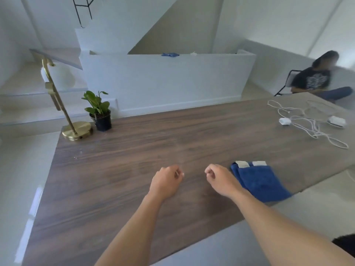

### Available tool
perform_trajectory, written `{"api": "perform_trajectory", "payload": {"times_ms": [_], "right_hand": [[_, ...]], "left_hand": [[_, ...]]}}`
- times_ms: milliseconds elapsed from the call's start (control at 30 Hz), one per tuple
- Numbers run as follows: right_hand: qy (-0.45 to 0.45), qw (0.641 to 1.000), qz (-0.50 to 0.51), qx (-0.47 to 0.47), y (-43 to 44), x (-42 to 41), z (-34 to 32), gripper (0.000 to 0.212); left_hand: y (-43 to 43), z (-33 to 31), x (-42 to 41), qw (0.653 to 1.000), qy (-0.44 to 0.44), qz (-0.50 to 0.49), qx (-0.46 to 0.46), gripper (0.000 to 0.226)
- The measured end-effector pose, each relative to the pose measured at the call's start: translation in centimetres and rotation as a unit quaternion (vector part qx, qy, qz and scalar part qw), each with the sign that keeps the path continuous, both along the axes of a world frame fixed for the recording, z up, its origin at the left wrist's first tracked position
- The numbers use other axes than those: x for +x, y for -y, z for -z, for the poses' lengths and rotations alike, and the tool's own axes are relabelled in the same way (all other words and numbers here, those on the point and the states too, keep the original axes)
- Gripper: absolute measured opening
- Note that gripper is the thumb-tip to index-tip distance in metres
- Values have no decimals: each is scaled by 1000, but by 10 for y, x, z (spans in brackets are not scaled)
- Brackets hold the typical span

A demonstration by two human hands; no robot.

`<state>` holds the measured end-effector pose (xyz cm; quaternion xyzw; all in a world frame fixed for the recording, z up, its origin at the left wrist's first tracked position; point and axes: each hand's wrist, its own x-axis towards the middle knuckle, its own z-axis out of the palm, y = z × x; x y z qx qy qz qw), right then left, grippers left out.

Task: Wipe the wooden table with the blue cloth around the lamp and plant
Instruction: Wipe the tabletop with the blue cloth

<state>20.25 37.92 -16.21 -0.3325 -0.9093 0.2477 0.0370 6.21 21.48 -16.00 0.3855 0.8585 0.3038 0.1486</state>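
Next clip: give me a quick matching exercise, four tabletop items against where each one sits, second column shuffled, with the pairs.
Items:
1. blue cloth
2. lamp
3. plant
4. white cables

Places:
A. far right of the table
B. far left corner
C. just right of the lamp base
D. near edge, beside the right hand

Pairs: 1-D, 2-B, 3-C, 4-A
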Motion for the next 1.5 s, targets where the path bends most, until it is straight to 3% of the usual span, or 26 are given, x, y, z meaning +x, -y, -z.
{"api": "perform_trajectory", "payload": {"times_ms": [200, 500, 700, 733, 867, 1000, 1067, 1133, 1267, 1400, 1500], "right_hand": [[65, 992, 99, 39, -82, 71, 14, 32], [115, 992, 40, 21, -135, 92, 25, 46], [74, 996, 24, 40, -146, 94, 20, 4], [66, 997, 21, 35, -146, 94, 20, 6], [46, 997, -47, -35, -147, 90, -1, 15], [37, 973, -96, -208, -144, 71, -59, 9], [46, 961, -134, -239, -144, 63, -86, 10], [38, 953, -166, -249, -148, 58, -110, 12], [27, 953, -202, -225, -158, 54, -146, 9], [51, 965, -216, -140, -164, 55, -165, 5], [126, 962, -237, -57, -158, 59, -175, 6]], "left_hand": [[-28, 8, 42, 998, -51, 21, -37, 18], [-69, 5, 93, 996, -63, 23, -54, 15], [-90, -4, 104, 993, -82, 42, -74, 20], [-92, -7, 104, 993, -84, 43, -75, 21], [-105, -18, 104, 996, -69, 22, -57, 21], [-122, -36, 105, 998, -25, 63, -6, 40], [-132, -50, 102, 996, 3, 89, 27, 52], [-141, -64, 100, 993, 45, 103, 41, 50], [-144, -90, 92, 987, 110, 107, 55, 24], [-142, -111, 89, 988, 57, 136, 38, 13], [-139, -119, 82, 988, 18, 154, -6, 16]]}}
